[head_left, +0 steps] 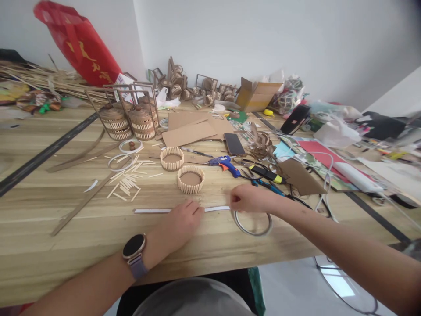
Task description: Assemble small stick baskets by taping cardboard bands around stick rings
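Left hand point(182, 219): open, palm down, fingertips pressing the white strip point(151, 211).
Right hand point(246, 199): closed on the tape roll point(263, 230), at the strip's right end.
White strip: flat on the wooden table point(66, 245), long axis left to right, spanning both hands and running on past the left one.
Behind: stick-rimmed ring point(190, 179), blue glue gun point(225, 163).
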Motion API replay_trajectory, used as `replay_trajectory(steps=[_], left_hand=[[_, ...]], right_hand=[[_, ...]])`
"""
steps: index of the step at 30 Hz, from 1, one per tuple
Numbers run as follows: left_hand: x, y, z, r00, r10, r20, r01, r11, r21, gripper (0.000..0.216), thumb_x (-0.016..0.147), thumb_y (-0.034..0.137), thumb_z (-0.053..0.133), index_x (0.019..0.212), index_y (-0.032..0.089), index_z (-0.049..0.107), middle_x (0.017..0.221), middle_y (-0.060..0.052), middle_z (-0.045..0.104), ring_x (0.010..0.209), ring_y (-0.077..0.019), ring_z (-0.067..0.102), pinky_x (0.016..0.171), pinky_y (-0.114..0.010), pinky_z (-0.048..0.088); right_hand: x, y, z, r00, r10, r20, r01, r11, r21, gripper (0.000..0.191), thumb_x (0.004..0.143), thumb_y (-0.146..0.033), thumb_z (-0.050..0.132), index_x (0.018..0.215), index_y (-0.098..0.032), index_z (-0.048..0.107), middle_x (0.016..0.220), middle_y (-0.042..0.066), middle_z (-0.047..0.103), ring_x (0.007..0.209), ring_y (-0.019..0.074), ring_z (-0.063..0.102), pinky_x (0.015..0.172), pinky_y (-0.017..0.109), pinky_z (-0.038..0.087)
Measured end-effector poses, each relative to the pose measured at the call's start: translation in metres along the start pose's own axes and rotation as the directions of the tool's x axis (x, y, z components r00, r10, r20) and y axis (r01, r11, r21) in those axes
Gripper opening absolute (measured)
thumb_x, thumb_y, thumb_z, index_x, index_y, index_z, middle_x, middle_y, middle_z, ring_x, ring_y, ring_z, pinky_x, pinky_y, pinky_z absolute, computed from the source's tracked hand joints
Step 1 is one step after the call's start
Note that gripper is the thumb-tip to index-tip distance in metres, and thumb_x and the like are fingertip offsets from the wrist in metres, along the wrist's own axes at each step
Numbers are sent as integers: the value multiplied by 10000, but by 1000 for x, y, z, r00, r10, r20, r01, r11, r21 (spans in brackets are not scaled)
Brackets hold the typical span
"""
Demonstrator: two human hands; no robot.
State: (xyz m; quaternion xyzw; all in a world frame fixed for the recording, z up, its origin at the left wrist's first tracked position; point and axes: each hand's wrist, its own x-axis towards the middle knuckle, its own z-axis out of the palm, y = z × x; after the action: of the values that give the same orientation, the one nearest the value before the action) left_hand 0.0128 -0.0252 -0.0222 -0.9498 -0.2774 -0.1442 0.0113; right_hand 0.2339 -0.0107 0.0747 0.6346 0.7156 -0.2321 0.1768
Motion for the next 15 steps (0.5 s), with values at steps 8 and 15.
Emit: replay_trajectory(steps=[8,15], left_hand=[[8,2,-28,962,-212,-174,175,963,-205,191,935,283,548,1044,145,622,1020,-90,612,968,-262,523,856,-426,476],[9,4,-35,952,-276,-128,207,896,-393,175,951,246,523,999,185,680,930,-44,697,898,-233,584,807,-390,479]], right_hand=[[-27,-34,2,965,-103,-242,95,995,-43,220,908,-178,476,907,-177,696,908,83,747,834,229,679,647,275,411],[-32,-50,27,880,-232,-414,211,973,-96,237,952,-149,438,993,-156,671,944,97,719,879,248,690,748,331,496]])
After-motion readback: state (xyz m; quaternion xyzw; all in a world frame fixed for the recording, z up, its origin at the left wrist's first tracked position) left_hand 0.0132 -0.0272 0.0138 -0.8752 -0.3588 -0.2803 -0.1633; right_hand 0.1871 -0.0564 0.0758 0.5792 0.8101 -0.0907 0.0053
